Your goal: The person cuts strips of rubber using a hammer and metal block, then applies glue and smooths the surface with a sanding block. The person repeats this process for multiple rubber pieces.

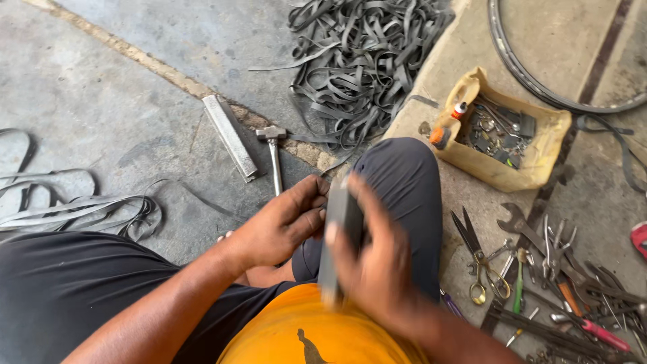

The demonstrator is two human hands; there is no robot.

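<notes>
A person seated low on a grey concrete floor (pixel 135 87) works a long, dark grey flat bar (pixel 339 232) between both hands, seen from above. The right hand (pixel 377 266), blurred in motion, wraps its fingers around the bar from the right and covers its middle; the left hand (pixel 280 226) presses against the bar's left side with curled fingers, though whether it truly clasps the bar cannot be told. The bar's long axis runs near to far, its far end rising just beyond the knuckles by a knee in dark trousers (pixel 404 189), its near end blurring over an orange garment (pixel 317 330). Both hands sit equally close to it, one on each flank. On the floor just beyond the left hand lie a steel hammer (pixel 273 152) and, to its left, a flat ridged metal file (pixel 230 137). A heap of black rubber strips (pixel 364 61) fills the far middle. To the right, a cut-open yellow plastic container (pixel 532 162) holds small metal parts, and nearer lie yellow-handled scissors (pixel 480 259) among scattered spanners and hand tools (pixel 559 269).
</notes>
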